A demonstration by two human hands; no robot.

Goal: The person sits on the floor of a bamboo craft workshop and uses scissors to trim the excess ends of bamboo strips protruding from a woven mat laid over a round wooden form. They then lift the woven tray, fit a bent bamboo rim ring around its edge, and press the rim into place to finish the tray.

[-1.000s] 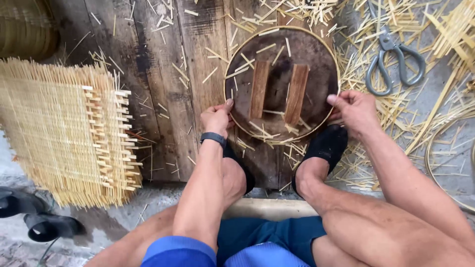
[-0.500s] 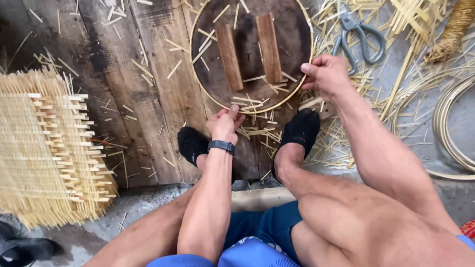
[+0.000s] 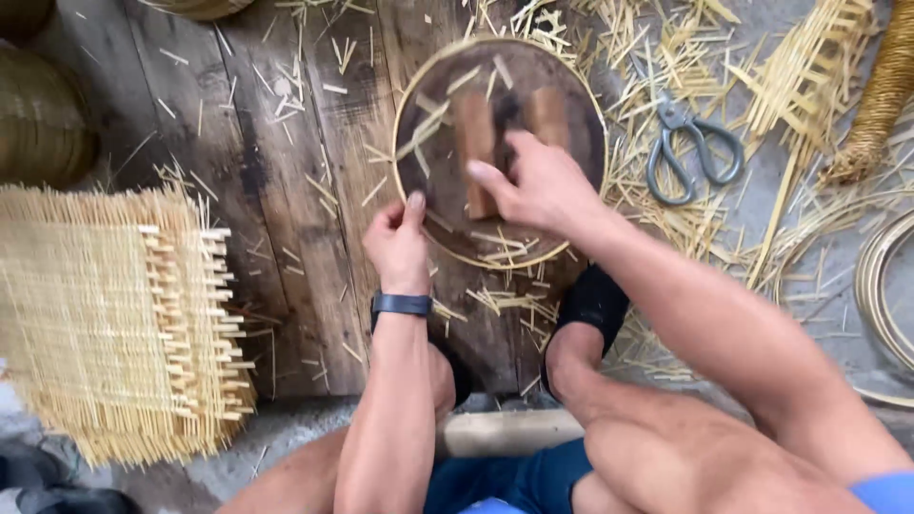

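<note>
Since half a second ago the right hand (image 3: 538, 186) has left the right rim of the round wooden disc (image 3: 433, 186) and now lies across its middle, while the left hand (image 3: 400, 243) has shifted up to the disc's lower left edge. In the head view, the disc lies flat on the dark plank floor (image 3: 257, 190), ringed by a pale bamboo hoop (image 3: 405, 90), with two upright wooden blocks (image 3: 473, 133) fixed side by side on its face. The right hand rests over the lower part of those blocks, its fingers (image 3: 490, 176) stretched out and loose, gripping nothing that shows. The left hand's fingers (image 3: 414, 205) are curled at the rim, thumb tip touching the hoop; whether they pinch anything cannot be told. A dark band (image 3: 402, 304) circles the left wrist. Both feet in black shoes (image 3: 592, 300) stand just below the disc. Bamboo slivers (image 3: 657, 67) litter the floor, thickest to the right. A pair of scissors (image 3: 690, 148) lies near the disc's right side, apart from it. A woven bamboo mat (image 3: 105, 314) with loose strip ends sits well to the left.
</note>
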